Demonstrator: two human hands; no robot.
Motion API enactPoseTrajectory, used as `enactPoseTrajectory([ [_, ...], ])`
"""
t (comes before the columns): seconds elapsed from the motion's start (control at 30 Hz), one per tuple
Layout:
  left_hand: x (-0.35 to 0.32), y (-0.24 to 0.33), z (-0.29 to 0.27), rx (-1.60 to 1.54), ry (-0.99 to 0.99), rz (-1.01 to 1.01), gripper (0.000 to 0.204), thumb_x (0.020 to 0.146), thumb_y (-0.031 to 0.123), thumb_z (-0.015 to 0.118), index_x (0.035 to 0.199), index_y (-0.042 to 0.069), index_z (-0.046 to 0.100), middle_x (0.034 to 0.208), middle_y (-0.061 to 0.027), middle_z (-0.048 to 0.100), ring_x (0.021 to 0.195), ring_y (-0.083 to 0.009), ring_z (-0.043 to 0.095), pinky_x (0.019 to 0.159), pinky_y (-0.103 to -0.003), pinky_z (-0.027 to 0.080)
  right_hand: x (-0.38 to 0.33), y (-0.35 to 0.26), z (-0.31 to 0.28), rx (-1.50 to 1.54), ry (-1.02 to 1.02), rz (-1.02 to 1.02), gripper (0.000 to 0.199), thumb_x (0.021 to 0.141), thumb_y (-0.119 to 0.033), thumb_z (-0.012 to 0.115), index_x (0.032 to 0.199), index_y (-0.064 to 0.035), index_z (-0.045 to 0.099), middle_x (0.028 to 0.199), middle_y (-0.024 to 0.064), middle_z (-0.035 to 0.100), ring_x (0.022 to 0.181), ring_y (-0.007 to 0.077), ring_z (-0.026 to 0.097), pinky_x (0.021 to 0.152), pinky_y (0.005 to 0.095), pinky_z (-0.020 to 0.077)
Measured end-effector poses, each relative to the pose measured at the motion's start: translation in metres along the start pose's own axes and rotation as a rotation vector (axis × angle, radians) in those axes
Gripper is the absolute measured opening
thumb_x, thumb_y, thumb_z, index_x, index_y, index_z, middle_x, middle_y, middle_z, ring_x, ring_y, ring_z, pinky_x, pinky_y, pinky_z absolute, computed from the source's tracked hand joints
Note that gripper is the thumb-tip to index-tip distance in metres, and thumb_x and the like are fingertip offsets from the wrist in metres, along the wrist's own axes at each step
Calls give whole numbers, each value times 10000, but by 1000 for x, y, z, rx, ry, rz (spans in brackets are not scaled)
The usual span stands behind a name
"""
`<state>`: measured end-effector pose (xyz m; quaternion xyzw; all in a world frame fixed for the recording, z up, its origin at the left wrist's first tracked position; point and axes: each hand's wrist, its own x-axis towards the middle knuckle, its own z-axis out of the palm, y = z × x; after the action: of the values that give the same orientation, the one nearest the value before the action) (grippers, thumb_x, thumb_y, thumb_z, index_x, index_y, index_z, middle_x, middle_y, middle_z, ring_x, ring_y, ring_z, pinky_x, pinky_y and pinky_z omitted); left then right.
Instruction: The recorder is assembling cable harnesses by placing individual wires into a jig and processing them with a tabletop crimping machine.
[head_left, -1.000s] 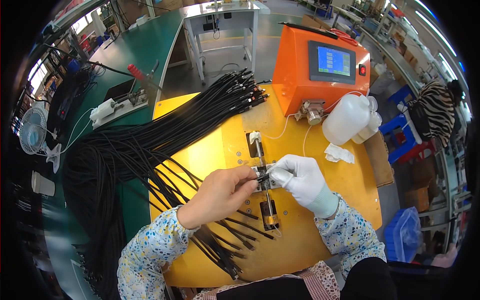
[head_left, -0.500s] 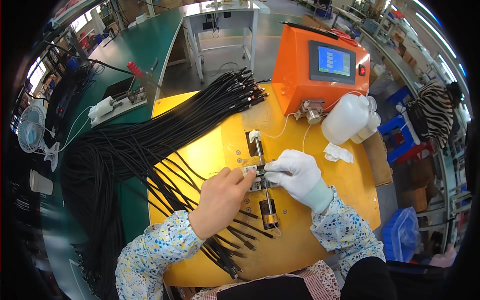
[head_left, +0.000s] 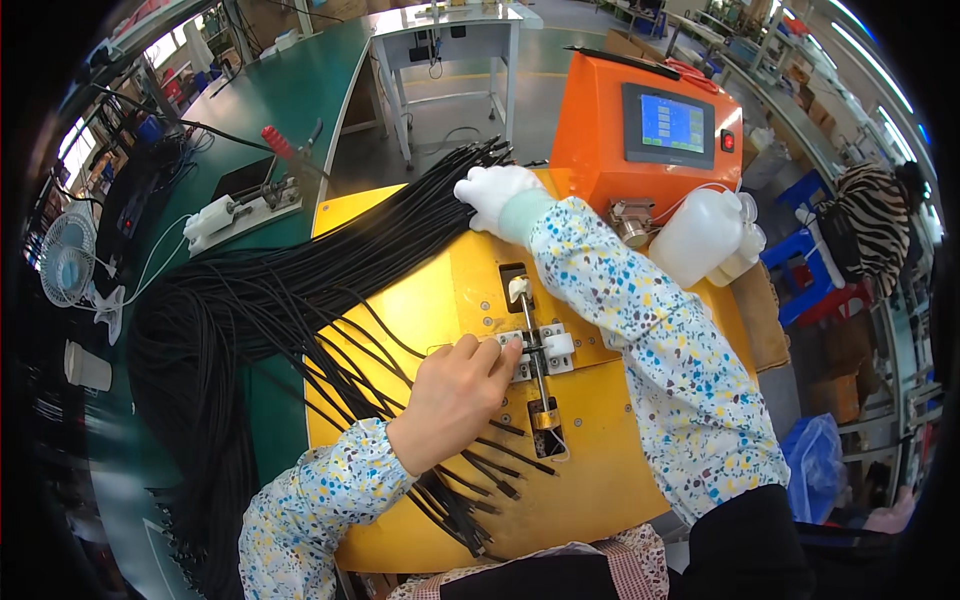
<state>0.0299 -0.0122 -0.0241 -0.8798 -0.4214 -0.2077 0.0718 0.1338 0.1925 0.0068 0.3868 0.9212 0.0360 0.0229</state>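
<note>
Far left: small white desk fan (head_left: 68, 268) at edge of green bench (head_left: 290, 90), white paper cup (head_left: 87, 368) below it. On the bench, a white clamp fixture with red-handled lever (head_left: 245, 200). Large bundle of black cables (head_left: 230, 310) draped from bench across left part of yellow work plate (head_left: 440, 290), loose ends fanned out at near left corner. Left hand (head_left: 450, 400), bare, curled, fingertips pressed against white clamp block (head_left: 540, 352) at plate centre, pinching something small there; what exactly, cannot tell. Thin metal rod (head_left: 533, 350) running through the block, from white plug in upper slot down to brass piece (head_left: 545, 418) in lower slot. Right hand (head_left: 495, 195), white-gloved, reached across to far end of the cable bundle, fingers closed over cable tips near plate's top edge; floral sleeve (head_left: 660, 360) crossing right half of plate and hiding it. Behind: orange control box (head_left: 600, 150) with blue lit screen (head_left: 670, 122) and red round button beside it. Right of the box, white plastic jug (head_left: 700, 235), tube leading to metal fitting. Far right: blue stools (head_left: 805, 255), striped garment (head_left: 875, 225), blue plastic bag (head_left: 815, 465) low down.
</note>
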Motion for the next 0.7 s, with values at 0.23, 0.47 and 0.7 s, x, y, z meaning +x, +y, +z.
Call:
enactPoseTrajectory([
  [0.23,-2,-4,4,-10,13,-8,396,701,45,629,1096,22,648,739,-29,494,679,-169,518,564,-295,463,6,10,7,-225,206,-87,115,805,-199,646,740,-108,668,826,42,651,920,231,629,780,355,514],
  [0.47,2,-10,0,-152,15,-119,385,680,42,701,1061,29,644,839,-61,605,754,-227,574,640,-322,488,-72,-5,-43,-126,682,-261,74,786,-149,641,805,-117,577,741,26,542,770,220,567,670,344,445],
  [0.7,7,-22,-2,-246,-75,-234,204,746,45,699,939,41,633,910,-80,609,880,-262,567,807,-352,458,-107,-9,-32,6,576,-169,103,782,-150,659,829,-111,576,730,44,531,737,249,570,650,370,458],
])
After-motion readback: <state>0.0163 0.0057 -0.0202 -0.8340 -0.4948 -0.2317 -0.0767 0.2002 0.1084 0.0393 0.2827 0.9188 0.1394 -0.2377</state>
